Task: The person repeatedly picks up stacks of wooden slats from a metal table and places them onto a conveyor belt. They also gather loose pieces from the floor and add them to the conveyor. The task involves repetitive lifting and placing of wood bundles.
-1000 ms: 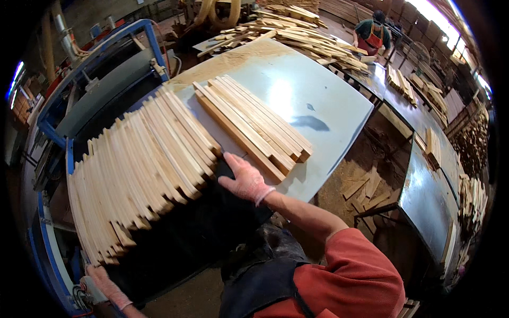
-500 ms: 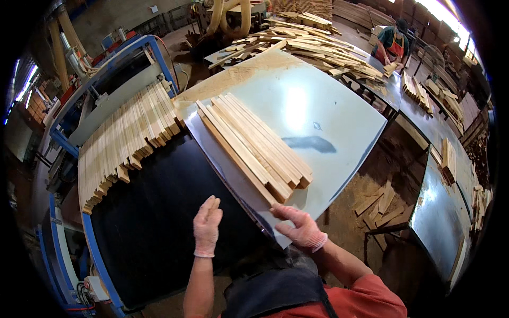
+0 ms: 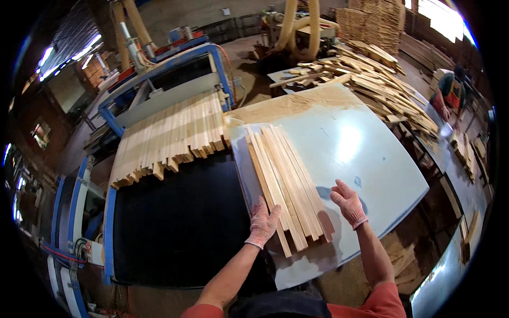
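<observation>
A bundle of long pale wooden strips (image 3: 289, 183) lies side by side on the grey sheet-metal table, near ends uneven. Against the bundle's left side, close to the near end, rests my left hand (image 3: 263, 221) in a pinkish-white knit glove. Its fingers are extended and its thumb reaches over the outer strips. My right hand (image 3: 348, 203), gloved alike, hovers just right of the bundle, apart from it. Its fingers are loosely bent with nothing between them. To the left, a wide row of similar wooden strips (image 3: 172, 135) sits on a black belt (image 3: 175, 228).
A blue-framed machine (image 3: 159, 74) stands behind the row. Sawdust coats the far edge of the metal table (image 3: 392, 159). Beyond it, loose boards (image 3: 382, 85) are heaped. A co-worker (image 3: 450, 95) handles wood at the far right, by another metal table (image 3: 450, 281).
The view has swung left. My left hand has moved from above the belt to the bundle's left side. My right hand has left a strip's near end for the bundle's right side.
</observation>
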Available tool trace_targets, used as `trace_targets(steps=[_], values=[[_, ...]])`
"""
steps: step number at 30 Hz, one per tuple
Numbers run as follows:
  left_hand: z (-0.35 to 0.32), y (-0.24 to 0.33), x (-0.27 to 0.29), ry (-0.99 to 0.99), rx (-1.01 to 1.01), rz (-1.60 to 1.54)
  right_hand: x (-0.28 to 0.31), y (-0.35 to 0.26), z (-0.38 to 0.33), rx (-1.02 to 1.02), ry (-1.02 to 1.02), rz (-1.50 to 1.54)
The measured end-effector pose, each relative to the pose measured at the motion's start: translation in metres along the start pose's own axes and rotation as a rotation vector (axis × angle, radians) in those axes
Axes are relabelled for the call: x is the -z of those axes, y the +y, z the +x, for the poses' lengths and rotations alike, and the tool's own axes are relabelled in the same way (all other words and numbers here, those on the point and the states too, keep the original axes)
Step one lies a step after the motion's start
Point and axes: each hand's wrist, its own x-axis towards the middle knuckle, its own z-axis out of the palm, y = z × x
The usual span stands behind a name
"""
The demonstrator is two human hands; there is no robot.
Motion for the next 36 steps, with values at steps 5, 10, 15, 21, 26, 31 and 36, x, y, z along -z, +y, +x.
trace_targets(steps=[5,10,15,21,26,31,36], values=[[0.029,-0.004,-0.007,-0.034,0.028,-0.041,-0.03,-0.011,0.096,-0.203,-0.196,-0.189],[0.038,0.023,-0.002,0.016,-0.016,-0.055,-0.079,-0.036,0.135,-0.187,-0.222,-0.608],[0.044,0.019,-0.01,0.109,0.012,0.007,-0.093,-0.048,0.133,-0.134,-0.223,-0.741],[0.007,0.021,0.012,0.124,-0.068,-0.275,-0.11,-0.046,0.086,-0.092,-0.246,-0.529],[-0.034,0.01,0.054,-0.012,0.087,-0.315,-0.142,-0.009,0.068,-0.048,-0.224,-0.384],[-0.08,-0.03,0.133,0.055,0.0,-0.455,-0.224,-0.06,0.017,-0.015,-0.361,-0.448],[-0.123,-0.107,0.234,0.152,-0.037,-0.482,-0.343,-0.128,-0.058,0.005,-0.506,-0.416]])
